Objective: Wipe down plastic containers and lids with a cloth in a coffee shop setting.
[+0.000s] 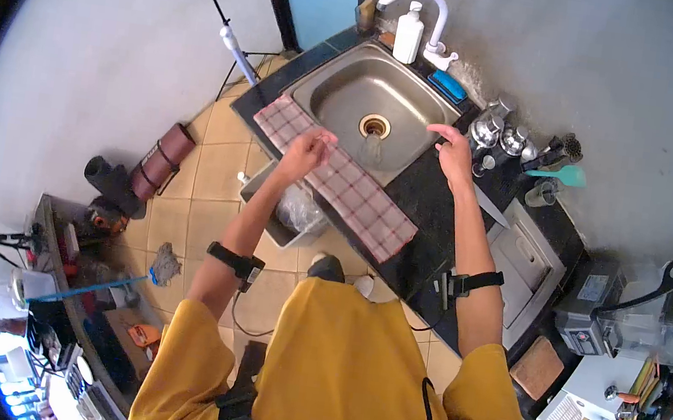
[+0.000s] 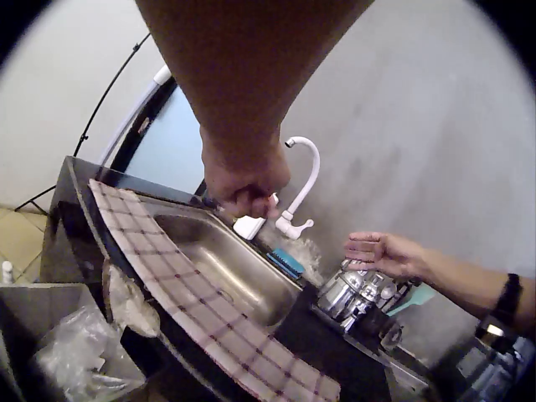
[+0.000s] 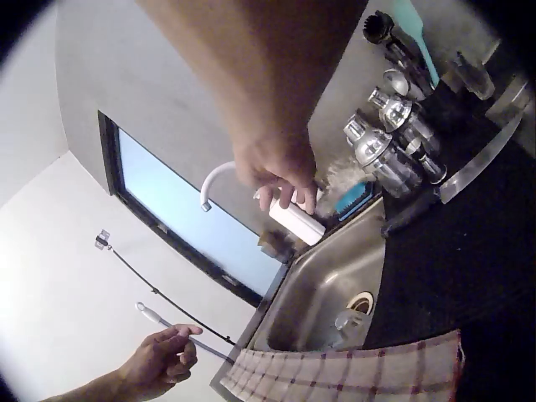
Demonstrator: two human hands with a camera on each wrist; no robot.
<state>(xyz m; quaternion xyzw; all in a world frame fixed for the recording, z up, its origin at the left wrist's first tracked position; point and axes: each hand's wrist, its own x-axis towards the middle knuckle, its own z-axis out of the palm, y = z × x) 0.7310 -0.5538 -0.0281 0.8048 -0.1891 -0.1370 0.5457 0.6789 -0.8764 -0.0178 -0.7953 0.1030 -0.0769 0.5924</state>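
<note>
My left hand (image 1: 310, 153) hovers over the checked cloth (image 1: 363, 199) along the sink's front edge, its fingers loosely curled and holding nothing. Above the right side of the steel sink (image 1: 331, 90) is my right hand (image 1: 453, 153), thumb and fingers apart with nothing between them. A clear glass (image 3: 347, 327) lies in the basin by the drain (image 1: 375, 127). Behind the basin stand a white pump bottle (image 1: 409, 33), a white curved faucet (image 1: 440, 20) and a blue brush (image 1: 448, 85).
Silver cocktail shakers (image 1: 486, 129) stand right of the sink, near a turquoise spatula (image 1: 566, 176). A knife (image 1: 490, 206) lies on the black counter (image 1: 429, 214). A bin with a plastic bag (image 1: 298, 208) is on the floor below. Further right is a wooden board (image 1: 537, 366).
</note>
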